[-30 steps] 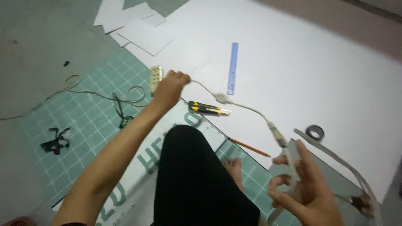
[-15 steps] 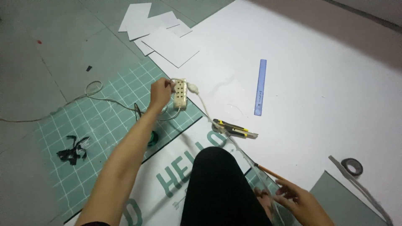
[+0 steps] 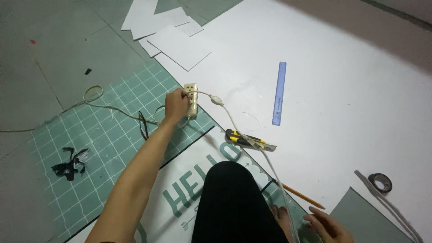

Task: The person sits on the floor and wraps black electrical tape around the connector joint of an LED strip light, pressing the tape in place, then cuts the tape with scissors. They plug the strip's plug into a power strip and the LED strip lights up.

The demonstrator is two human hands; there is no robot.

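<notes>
**Left hand on power strip, cutting mat work area**

The left hand (image 3: 176, 104) is extended forward with its fingers closed around the left side of a cream power strip (image 3: 191, 99). The strip lies flat at the upper edge of the green cutting mat (image 3: 112, 139), where the mat meets the large white sheet (image 3: 342, 108). A white cord (image 3: 234, 123) with an inline switch leaves the strip's upper end, runs down to the right, and passes over a yellow-and-black utility knife (image 3: 250, 140) lying on the white sheet.

The right hand (image 3: 328, 226) is at the lower edge of the view, fingers loosely curled; what it grips, if anything, cannot be determined. The cord ends close to it.

Surrounding items: a blue ruler (image 3: 279, 93) lies on the white sheet, well apart from the strip. An orange pencil (image 3: 300, 195) lies near the right hand. A roll of dark tape (image 3: 380, 182) sits at the far right. Cut white panels (image 3: 173, 33) are stacked beyond the mat. Black scraps (image 3: 68, 164) rest on the mat's left portion.
</notes>
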